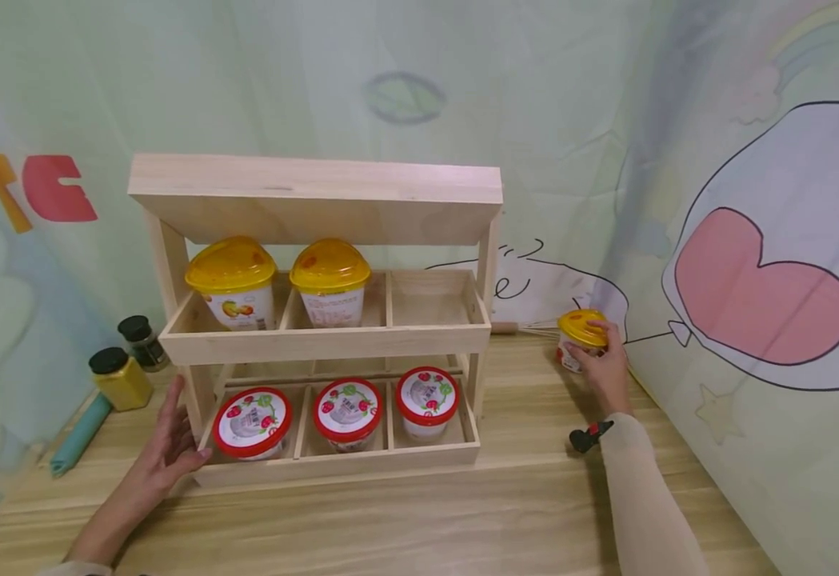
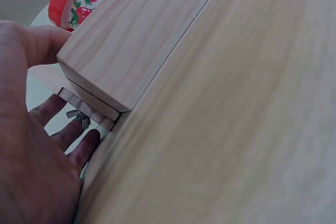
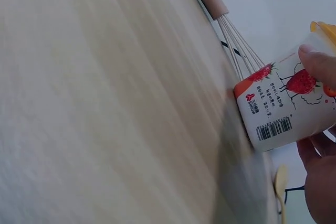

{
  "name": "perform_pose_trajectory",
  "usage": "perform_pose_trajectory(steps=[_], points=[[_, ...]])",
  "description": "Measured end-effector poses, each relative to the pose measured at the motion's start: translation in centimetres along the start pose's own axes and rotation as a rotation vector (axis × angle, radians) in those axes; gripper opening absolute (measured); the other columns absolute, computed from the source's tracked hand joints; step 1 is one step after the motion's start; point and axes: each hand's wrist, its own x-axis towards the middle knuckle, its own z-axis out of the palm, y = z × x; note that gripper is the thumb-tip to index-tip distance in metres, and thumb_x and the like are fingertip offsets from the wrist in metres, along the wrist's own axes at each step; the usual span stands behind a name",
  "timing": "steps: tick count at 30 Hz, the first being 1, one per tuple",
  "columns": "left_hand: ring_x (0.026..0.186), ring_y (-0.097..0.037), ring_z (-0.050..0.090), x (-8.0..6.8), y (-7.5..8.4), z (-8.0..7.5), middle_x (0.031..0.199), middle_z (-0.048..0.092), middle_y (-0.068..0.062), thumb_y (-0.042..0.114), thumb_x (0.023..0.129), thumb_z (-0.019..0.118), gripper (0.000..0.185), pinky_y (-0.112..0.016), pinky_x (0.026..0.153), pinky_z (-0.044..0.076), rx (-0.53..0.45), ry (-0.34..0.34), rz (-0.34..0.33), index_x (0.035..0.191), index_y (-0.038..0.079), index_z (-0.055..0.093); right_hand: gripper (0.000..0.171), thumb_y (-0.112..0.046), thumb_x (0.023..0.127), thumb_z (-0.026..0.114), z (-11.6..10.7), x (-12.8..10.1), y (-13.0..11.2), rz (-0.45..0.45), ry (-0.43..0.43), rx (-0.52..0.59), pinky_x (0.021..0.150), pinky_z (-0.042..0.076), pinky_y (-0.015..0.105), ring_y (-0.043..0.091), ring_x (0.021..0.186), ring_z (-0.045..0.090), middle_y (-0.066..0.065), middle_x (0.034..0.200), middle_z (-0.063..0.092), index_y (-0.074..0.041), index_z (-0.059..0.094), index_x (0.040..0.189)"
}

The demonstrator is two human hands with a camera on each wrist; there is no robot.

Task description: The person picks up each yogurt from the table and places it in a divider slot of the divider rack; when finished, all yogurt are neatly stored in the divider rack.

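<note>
The right hand (image 1: 604, 370) has its grip closed around a small yellow-lidded cup (image 1: 581, 338), fingers and thumb curled about its side; the right wrist view shows a fingertip (image 3: 320, 64) pressed on the printed strawberry label. The cup stands on the tabletop (image 1: 534, 512) close to the painted backdrop, well to the right of the wooden rack (image 1: 318, 336). Just beyond the grip, behind the cup, lies a whisk (image 3: 231, 32) with a wooden handle, its wires running up to the cup; whether they touch it is hard to tell in the blurred close view.

The left hand (image 1: 167, 448) lies with fingers straight, holding nothing, its palm against the lower left corner of the rack and its thumb over the front edge. Right beside this grip, in the rack's lower tier, sits the first of three red-lidded cups (image 1: 252, 422). Above it, the upper tier holds two yellow-lidded tubs (image 1: 232, 280). Further out to the left of that hand stand a yellow jar (image 1: 120, 378) and a dark jar (image 1: 142, 342).
</note>
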Motion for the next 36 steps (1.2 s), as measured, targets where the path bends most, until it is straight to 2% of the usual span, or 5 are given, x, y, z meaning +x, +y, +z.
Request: perform_pose_trajectory(steps=[7,14,25,30,36], points=[[0.128,0.023,0.034,0.0,-0.1,0.1,0.166,0.025,0.012,-0.013,0.095,0.065,0.118,-0.001,0.098,0.038,-0.014,0.007,0.017,0.173,0.03,-0.011,0.063,-0.019,0.099,0.079,-1.3,-0.1,-1.2,-0.013,0.012,0.005,0.122,0.044,0.049,0.034,0.139,0.05,0.016,0.161,0.049,-0.014,0.047,0.153],[0.127,0.023,0.035,0.0,-0.1,0.1,0.16,0.025,0.02,-0.011,0.095,0.066,0.117,-0.002,0.097,0.038,-0.002,0.009,0.002,0.173,0.031,-0.011,0.064,-0.022,0.1,0.078,-2.3,-0.3,-2.8,-0.059,0.036,-0.008,0.123,0.044,0.054,0.032,0.14,0.051,0.013,0.163,0.048,-0.014,0.046,0.154],[0.128,0.024,0.032,0.1,0.0,0.1,0.17,0.022,0.005,-0.009,0.097,0.065,0.116,-0.001,0.102,0.035,-0.005,-0.006,-0.015,0.173,0.032,-0.012,0.061,-0.022,0.096,0.083,-3.1,-0.9,-5.4,-0.159,0.104,-0.033,0.097,0.046,0.01,0.026,0.128,0.059,0.014,0.154,0.057,-0.012,0.053,0.148],[0.129,0.025,0.03,0.0,0.0,0.1,0.175,0.016,0.005,-0.007,0.098,0.064,0.115,0.0,0.103,0.032,-0.011,-0.014,-0.023,0.173,0.033,-0.013,0.061,-0.022,0.095,0.084,-3.3,-1.3,-6.5,-0.191,0.099,-0.037,0.104,0.05,0.016,0.026,0.13,0.061,0.013,0.154,0.058,-0.011,0.054,0.147],[0.128,0.025,0.03,0.0,-0.1,0.1,0.174,0.018,0.001,-0.008,0.097,0.064,0.115,-0.001,0.103,0.033,-0.009,-0.01,-0.022,0.173,0.033,-0.013,0.06,-0.018,0.096,0.083,-3.4,-2.1,-8.4,-0.227,0.077,-0.049,0.119,0.05,0.047,0.029,0.135,0.059,0.012,0.155,0.058,-0.011,0.052,0.147]])
